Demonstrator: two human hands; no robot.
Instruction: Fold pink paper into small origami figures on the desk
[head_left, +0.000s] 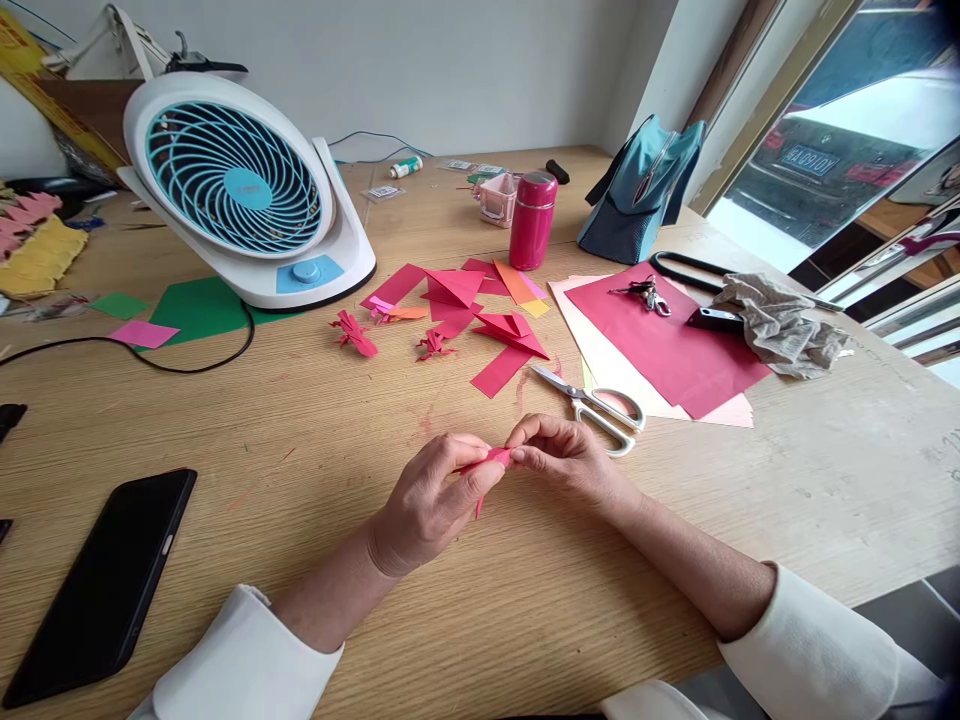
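The pale wood-grain tabletop (255,430) carried everything. At its back left stood a white desk fan with a round, light-blue grille (244,190). To the right lay a stack of flat paper sheets, deep red over cream (652,345); these looked like stock yet to be used. Behind them sat a teal and navy fabric bag (637,200), and a black smartphone (105,585) lay near the left edge.

Near the middle, both of the person's hands met over one piece of work. The left hand (435,490) pinched it between thumb and fingers; the right hand (562,455) gripped its right end with thumb and forefinger. Beyond them stood a shiny magenta bottle (533,225), and just past the right hand rested white-handled metal scissors (576,393), opened and unheld.

Between the scissors and the fan, cut red paper strips (501,372) lay in a loose group, some flat and some creased, seemingly unfinished. Left of them, two small, spiky red folded paper figures (354,335) (433,346) appeared complete. The small pinkish-red folded paper piece (497,456) between the fingertips seemed partway along: folds already narrowed it, and a thin point hung below, but its full shape was hidden.
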